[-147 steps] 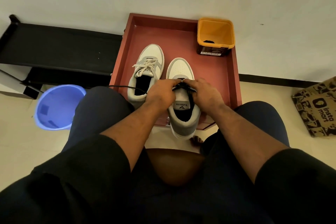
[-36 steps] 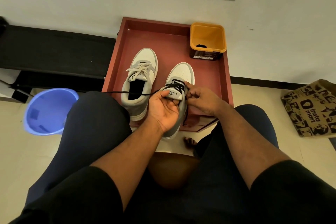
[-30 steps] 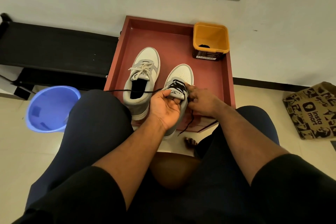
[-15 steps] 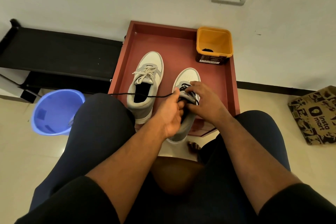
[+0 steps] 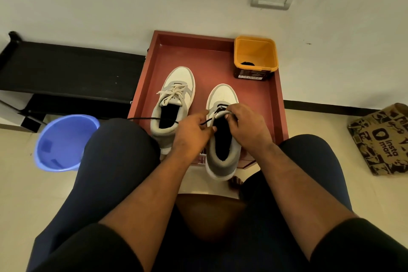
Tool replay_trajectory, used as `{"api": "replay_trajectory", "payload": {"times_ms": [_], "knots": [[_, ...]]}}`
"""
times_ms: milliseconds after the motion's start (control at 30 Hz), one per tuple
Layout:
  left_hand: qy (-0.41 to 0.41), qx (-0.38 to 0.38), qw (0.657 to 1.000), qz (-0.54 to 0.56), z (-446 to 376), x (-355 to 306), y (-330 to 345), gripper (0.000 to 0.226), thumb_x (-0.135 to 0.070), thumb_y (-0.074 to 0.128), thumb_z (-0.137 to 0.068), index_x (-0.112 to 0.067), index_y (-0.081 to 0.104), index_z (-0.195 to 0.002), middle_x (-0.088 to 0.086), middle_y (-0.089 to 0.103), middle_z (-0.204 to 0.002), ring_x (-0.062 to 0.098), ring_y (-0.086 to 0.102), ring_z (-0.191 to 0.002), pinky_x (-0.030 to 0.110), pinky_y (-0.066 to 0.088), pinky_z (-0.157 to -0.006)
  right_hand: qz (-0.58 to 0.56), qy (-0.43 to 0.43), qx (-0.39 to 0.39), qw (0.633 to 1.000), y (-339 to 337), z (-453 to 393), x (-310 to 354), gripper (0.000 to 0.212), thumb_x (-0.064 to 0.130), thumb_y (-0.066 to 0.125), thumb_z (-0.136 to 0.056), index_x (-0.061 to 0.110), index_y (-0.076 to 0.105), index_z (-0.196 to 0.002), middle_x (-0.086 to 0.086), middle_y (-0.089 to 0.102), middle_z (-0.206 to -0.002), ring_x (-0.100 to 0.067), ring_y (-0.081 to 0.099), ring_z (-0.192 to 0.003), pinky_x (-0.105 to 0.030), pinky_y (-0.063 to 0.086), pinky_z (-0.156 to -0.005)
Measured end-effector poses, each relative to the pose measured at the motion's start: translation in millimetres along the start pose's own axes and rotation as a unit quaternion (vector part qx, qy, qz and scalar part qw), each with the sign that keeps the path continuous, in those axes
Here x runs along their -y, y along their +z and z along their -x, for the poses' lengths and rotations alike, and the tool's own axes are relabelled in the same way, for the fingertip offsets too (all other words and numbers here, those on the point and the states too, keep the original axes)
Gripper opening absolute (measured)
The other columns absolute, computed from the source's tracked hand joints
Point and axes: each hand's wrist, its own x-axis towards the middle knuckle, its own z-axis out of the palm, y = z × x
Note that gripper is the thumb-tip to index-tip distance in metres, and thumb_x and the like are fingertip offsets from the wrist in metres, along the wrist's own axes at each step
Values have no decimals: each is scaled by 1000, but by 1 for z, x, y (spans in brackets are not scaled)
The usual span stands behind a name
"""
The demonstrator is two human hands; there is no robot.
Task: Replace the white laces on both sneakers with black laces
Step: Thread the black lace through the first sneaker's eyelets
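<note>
Fingers of both hands work at the throat of one shoe: the left hand (image 5: 190, 128) pinches a black lace (image 5: 206, 122) between thumb and fingertips, and the right hand (image 5: 245, 122) curls over the tongue of the right sneaker (image 5: 223, 157), gripping it.

Going from big to small, the red tray (image 5: 278, 104) carries everything. On it stands the left sneaker (image 5: 174, 104), its white laces (image 5: 171, 94) in place, and beside it the right sneaker, heel hanging over the tray's near edge. A yellow tub (image 5: 255, 53) in the far corner holds something dark, probably the spare lace. The black lace runs from the upper eyelets through the left hand and off across the other shoe's opening toward the knee.

Judging by looks, the sneaker is light and firm at the sole, soft at the collar, so holding tongue or heel steadies it. The lace is limp and thin; it should be taken near its stiff tip for threading.
</note>
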Motion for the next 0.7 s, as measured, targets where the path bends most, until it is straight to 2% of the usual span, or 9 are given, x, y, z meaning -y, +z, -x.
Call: {"api": "replay_trajectory", "payload": {"times_ms": [100,167,233,300,333,433,600,667,700], "knots": [[-39,36,998,41,-4,5,2,35,-10,66,-90,-9,62,-125,15,72,-84,35,71,-70,47,60,-68,18,-21,19,999,0,0,5,32,11,48,-93,15,52,-125,-6,59,-117,-24,55,-101,-35,50,-83],[-58,40,996,54,-7,5,2,27,-8,61,-93,-4,66,-119,14,72,-85,35,71,-72,45,61,-68,48,-48,37,997,4,0,4,44,10,55,-89,17,49,-133,-6,56,-126,-26,53,-109,-38,49,-90],[-50,24,998,16,-8,3,-1,24,-7,60,-92,-4,69,-114,7,72,-88,23,69,-74,29,58,-70,93,-70,39,992,7,0,5,40,14,62,-87,18,58,-127,-4,57,-124,-26,53,-110,-42,50,-89],[-6,-22,996,-85,-7,0,-2,15,-13,65,-90,-5,73,-100,-1,65,-76,9,59,-68,13,45,-61,151,-105,13,983,9,-2,4,26,18,66,-85,16,68,-111,-1,63,-115,-26,57,-103,-42,53,-80],[4,-39,993,-114,-7,1,-3,12,-17,67,-89,-7,74,-91,-3,61,-70,6,55,-63,13,42,-57,180,-123,1,976,10,-3,3,21,19,67,-85,17,69,-106,0,66,-110,-25,58,-100,-40,52,-77],[-9,-74,985,-154,-9,4,-6,19,-25,68,-88,-16,67,-71,-4,59,-61,12,54,-58,26,46,-60,196,-123,8,973,7,-8,-2,16,25,58,-92,19,68,-104,4,69,-106,-21,59,-100,-37,49,-79],[-21,-65,972,-224,-7,4,-9,19,-26,62,-90,-10,68,-82,4,67,-76,23,63,-73,31,50,-66,179,-111,10,978,5,-8,1,18,30,53,-96,19,65,-102,2,69,-102,-22,60,-95,-33,46,-73],[-24,-58,976,-209,-7,5,-8,16,-27,62,-90,-13,67,-89,2,67,-80,24,65,-74,31,52,-67,142,-101,31,984,4,-8,-1,20,27,56,-94,19,64,-111,2,67,-111,-22,57,-103,-34,46,-79],[-29,-56,983,-174,-7,5,-8,17,-29,64,-89,-15,68,-97,2,68,-83,25,67,-73,34,56,-67,117,-91,41,988,2,-7,-3,28,23,60,-91,20,61,-119,3,64,-118,-22,54,-109,-34,45,-85]]}}
